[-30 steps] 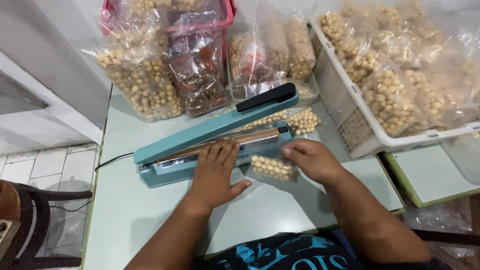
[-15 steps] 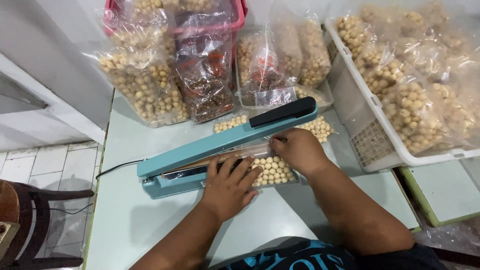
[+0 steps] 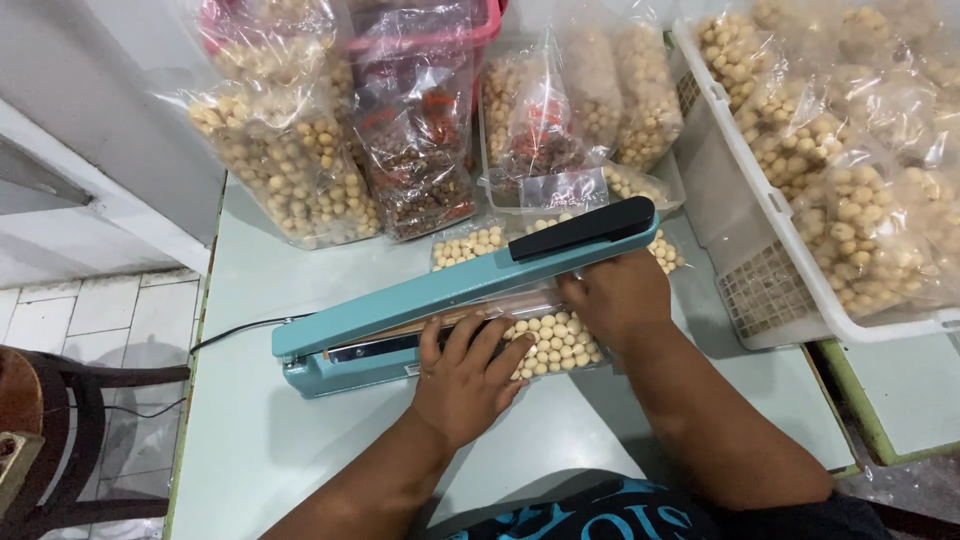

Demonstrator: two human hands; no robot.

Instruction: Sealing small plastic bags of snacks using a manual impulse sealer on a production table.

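Snack bag lies mid-table under the sealer arm; left hand flat, open on it, right hand gripping its far end.

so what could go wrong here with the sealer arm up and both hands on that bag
The left hand has fingers lying on the sealer base under the raised arm, so they could get pinched or burned if it drops. The bag of round snacks lies partly across the bar under the right hand; pieces caught in the seam could spoil the seal. The leaning snack bags behind could topple onto the work.
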